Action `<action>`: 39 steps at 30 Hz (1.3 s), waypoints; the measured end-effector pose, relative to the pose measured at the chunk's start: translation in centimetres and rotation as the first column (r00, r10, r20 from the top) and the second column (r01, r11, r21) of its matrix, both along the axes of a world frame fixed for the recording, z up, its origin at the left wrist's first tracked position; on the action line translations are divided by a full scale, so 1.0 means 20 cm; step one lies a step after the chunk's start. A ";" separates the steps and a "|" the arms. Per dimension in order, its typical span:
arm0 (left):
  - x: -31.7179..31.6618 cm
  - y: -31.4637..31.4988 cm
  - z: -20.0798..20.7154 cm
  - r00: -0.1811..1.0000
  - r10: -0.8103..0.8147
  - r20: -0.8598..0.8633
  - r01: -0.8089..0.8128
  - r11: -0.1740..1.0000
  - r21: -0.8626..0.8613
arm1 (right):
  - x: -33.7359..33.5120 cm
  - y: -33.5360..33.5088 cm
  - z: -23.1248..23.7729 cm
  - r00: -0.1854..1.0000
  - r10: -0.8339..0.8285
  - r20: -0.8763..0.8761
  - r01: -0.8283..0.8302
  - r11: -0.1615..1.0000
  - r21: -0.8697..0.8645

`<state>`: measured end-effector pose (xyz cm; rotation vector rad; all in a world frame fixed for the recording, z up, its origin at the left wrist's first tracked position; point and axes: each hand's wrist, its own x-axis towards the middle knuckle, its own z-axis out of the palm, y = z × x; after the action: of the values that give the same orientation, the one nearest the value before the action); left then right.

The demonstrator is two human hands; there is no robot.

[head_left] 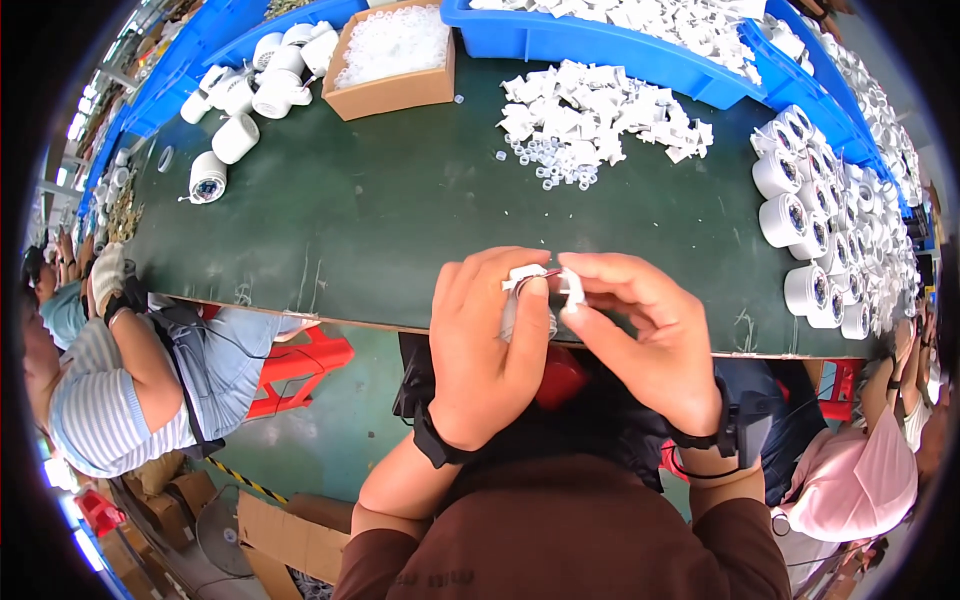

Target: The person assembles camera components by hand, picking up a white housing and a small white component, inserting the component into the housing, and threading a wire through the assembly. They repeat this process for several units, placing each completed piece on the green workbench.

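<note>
Over the near edge of the green table [330,220], my left hand [480,345] closes round a white housing [524,272], most of it hidden by the fingers. A thin reddish wire shows between the two hands. My right hand [650,335] pinches a small curved white plastic piece [573,288] between thumb and fingertips, close beside the housing. Ahead on the table lies a heap of similar small white plastic pieces [590,105], with little clear rings [555,165] at its front.
White cylindrical housings [800,220] stand in rows on the right; others [236,138] lie at the far left. A cardboard box of clear parts [390,97] and blue bins [620,55] line the back. People sit on both sides; a red stool [305,365] stands at the left.
</note>
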<state>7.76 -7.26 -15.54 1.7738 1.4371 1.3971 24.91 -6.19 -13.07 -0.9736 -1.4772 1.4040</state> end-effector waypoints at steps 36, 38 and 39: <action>-0.02 0.03 -0.10 0.998 -0.052 -0.031 0.059 0.964 0.260 | -0.07 0.00 -0.11 0.992 -0.109 -0.061 0.113 0.991 0.077; -0.06 0.01 -0.06 0.973 -0.074 -0.217 0.115 0.976 0.182 | -0.05 0.01 -0.13 0.996 -0.050 -0.073 0.053 0.998 0.041; -0.07 0.02 -0.04 0.974 -0.077 -0.213 0.119 0.975 0.189 | -0.04 0.04 -0.10 0.996 -0.049 0.068 0.048 0.999 0.017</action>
<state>6.38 -6.93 -16.38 2.1409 1.3239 1.3831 24.19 -5.48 -15.01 -1.0504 -1.5023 1.3353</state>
